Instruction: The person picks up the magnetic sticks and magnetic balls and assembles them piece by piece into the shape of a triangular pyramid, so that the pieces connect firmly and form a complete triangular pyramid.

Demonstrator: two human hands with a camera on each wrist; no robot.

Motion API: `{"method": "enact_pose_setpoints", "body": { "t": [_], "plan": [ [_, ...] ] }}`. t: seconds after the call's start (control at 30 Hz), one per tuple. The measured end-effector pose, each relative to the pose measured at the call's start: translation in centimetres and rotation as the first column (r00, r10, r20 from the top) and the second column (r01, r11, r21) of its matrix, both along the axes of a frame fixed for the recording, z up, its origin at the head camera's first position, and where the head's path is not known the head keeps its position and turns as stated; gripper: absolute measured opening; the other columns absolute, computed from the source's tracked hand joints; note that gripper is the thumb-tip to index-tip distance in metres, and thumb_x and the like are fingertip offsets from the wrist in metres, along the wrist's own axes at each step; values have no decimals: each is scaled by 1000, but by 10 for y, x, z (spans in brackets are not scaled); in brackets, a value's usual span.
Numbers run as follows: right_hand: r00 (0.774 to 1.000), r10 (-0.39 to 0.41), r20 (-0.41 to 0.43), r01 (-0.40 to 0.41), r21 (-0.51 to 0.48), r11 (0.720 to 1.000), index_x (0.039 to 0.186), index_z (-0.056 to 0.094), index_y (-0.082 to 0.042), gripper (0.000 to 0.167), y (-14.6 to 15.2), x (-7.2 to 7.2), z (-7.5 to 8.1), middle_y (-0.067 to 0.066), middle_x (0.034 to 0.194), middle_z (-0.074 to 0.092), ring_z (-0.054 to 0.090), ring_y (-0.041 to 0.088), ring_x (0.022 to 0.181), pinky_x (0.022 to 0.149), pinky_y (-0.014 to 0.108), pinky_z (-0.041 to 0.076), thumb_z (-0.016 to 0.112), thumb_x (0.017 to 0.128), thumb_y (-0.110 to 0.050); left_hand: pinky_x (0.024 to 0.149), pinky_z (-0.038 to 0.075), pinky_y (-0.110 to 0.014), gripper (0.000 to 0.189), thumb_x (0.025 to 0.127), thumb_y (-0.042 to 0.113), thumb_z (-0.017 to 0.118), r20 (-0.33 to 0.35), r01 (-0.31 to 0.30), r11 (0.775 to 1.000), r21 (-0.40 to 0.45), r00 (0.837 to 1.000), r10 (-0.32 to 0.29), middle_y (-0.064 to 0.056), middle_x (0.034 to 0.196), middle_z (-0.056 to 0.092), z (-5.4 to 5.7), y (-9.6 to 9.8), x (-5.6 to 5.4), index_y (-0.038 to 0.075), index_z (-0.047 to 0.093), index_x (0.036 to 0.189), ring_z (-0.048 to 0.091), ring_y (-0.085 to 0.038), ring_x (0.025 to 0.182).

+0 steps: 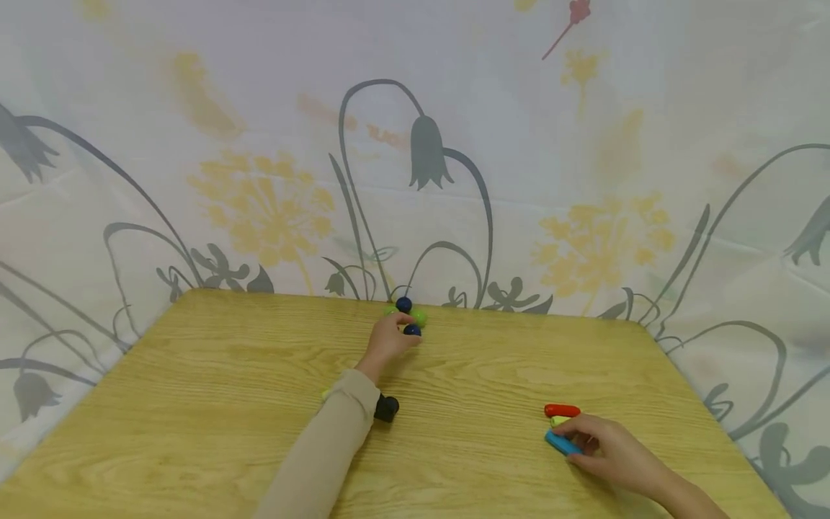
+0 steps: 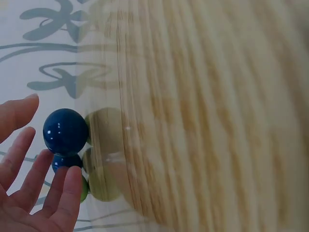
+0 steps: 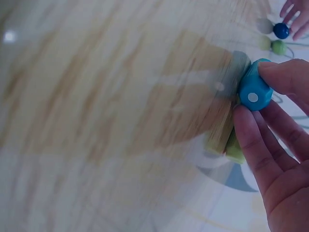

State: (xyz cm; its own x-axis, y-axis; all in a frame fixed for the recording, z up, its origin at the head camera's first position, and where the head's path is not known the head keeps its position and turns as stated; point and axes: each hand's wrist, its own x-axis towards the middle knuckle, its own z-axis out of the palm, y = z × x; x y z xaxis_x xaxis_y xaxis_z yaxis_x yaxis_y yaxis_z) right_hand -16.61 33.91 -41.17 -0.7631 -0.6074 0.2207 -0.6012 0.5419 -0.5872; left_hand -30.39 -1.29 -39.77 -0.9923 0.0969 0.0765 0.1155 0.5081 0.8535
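And here the left hand (image 1: 391, 339) is, up near the far table edge, fingers loosely spread around a glossy blue ball (image 1: 412, 330) on the wood-grained tabletop (image 1: 480, 375); the left wrist view shows the thumb apart from the ball, so no grip there. Smooth and round beside it: a second blue ball (image 1: 403, 304) and a green ball (image 1: 418, 318). Over to the right hand (image 1: 606, 450), thumb and finger pinching a blue stick (image 1: 563, 442) low on the right side of the table, a short, stubby bar. Just beyond it lie a yellow-green stick (image 1: 558, 421) and a round-ended red stick (image 1: 562, 410). Now the right wrist view adds what the head view misses: a white dot on the blue stick's faceted end. The left wrist view brings pale reflections of the balls in the shiny surface. Only the head view has the red stick and a black piece (image 1: 387, 408), partly covered by the beige sleeve (image 1: 331, 440), its full shape hidden.
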Motion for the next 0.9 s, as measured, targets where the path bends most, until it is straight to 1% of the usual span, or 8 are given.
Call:
{"method": "enact_pose_setpoints", "body": {
  "t": [0.17,0.3,0.47,0.63,0.73,0.9],
  "plan": [
    [1000,2,-4,-2,-1,1000,103,63,0,26,-2,0,2,-1,89,62,55,3,74,56,23,49,72,79,-2,85,46,-41,32,80,7,72,-9,-9,998,-62,1000,9,-14,114,60,0,0,-5,1,64,111,54,-31,103],
    [1000,-13,-7,13,5,1000,102,63,0,25,-3,1,3,-2,88,62,54,2,74,56,23,49,72,79,0,86,46,-40,28,80,4,73,-18,-19,997,-73,1000,18,-14,108,62,-2,1,-7,1,66,106,56,-32,102],
    [1000,-12,-25,12,-10,1000,102,63,0,25,-4,1,6,-1,89,63,55,3,74,56,23,49,71,79,2,85,46,-39,24,79,2,72,-34,3,996,-92,999,-6,-14,105,64,-5,2,-6,0,66,102,58,-31,99],
    [999,6,-52,-7,-29,1000,105,62,1,28,-8,-1,6,5,93,64,58,6,76,57,23,50,70,79,3,83,47,-38,24,80,2,72,-42,51,995,-86,998,-55,-15,105,63,-5,3,0,0,65,103,58,-31,98],
    [999,13,-38,-15,-41,999,107,61,2,29,-10,-2,6,9,96,64,60,9,78,58,24,51,70,79,3,82,48,-38,25,81,2,71,-42,92,994,-66,995,-94,-15,108,62,-4,4,7,0,64,105,59,-30,96],
    [999,20,-33,-22,-51,998,107,61,2,29,-16,-4,6,8,95,64,60,10,77,59,24,51,70,80,3,80,49,-36,28,82,1,70,-10,156,987,-25,988,-157,-16,110,60,-3,7,17,0,63,109,60,-29,94]
  ]
}}
